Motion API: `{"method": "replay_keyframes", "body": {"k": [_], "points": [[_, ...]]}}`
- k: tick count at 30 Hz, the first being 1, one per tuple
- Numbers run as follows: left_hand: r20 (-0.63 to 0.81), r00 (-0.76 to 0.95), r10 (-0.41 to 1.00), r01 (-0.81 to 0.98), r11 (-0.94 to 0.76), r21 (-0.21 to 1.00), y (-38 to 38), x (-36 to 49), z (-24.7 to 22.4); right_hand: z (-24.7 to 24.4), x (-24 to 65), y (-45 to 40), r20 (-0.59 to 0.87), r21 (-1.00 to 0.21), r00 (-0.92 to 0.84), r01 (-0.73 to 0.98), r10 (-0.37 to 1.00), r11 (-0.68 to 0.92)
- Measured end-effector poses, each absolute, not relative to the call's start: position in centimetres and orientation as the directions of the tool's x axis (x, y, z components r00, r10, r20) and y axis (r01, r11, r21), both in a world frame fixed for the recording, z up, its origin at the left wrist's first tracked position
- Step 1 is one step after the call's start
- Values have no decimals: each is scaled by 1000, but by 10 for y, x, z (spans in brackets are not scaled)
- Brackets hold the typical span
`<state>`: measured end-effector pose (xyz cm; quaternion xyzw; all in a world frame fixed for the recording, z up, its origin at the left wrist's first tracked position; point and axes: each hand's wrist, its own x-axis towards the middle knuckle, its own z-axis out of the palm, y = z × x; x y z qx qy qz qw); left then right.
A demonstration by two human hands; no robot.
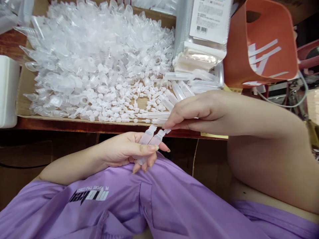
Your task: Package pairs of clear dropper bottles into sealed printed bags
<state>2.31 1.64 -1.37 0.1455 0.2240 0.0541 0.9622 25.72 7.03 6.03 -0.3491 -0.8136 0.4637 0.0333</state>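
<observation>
My left hand (134, 149) is closed around two small translucent plastic tubes (147, 141) with ribbed white necks, held side by side above my lap. Its thumb presses across them and the necks point up toward the box. My right hand (194, 111) comes in from the right, thumb and fingertips pinched on a small white plastic piece (167, 130) beside the neck of the nearer tube. Whether that piece touches the neck, I cannot tell. Just beyond my hands lie small white nozzle pieces (119, 108) and longer translucent tubes (178, 91).
A shallow cardboard box (23, 89) holds a big heap of clear plastic caps (99, 43). Stacked clear packets with a barcode label (210, 20) stand at its right. Further right is an orange bin (236, 49); a white container (8, 89) sits at the left edge.
</observation>
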Motion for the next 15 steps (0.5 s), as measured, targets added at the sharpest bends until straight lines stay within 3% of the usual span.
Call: {"method": "replay_keyframes", "body": {"k": [15], "points": [[-453, 884, 116, 37, 948, 315, 11, 30, -11, 62, 255, 65, -281, -745, -814, 519, 509, 419]]}}
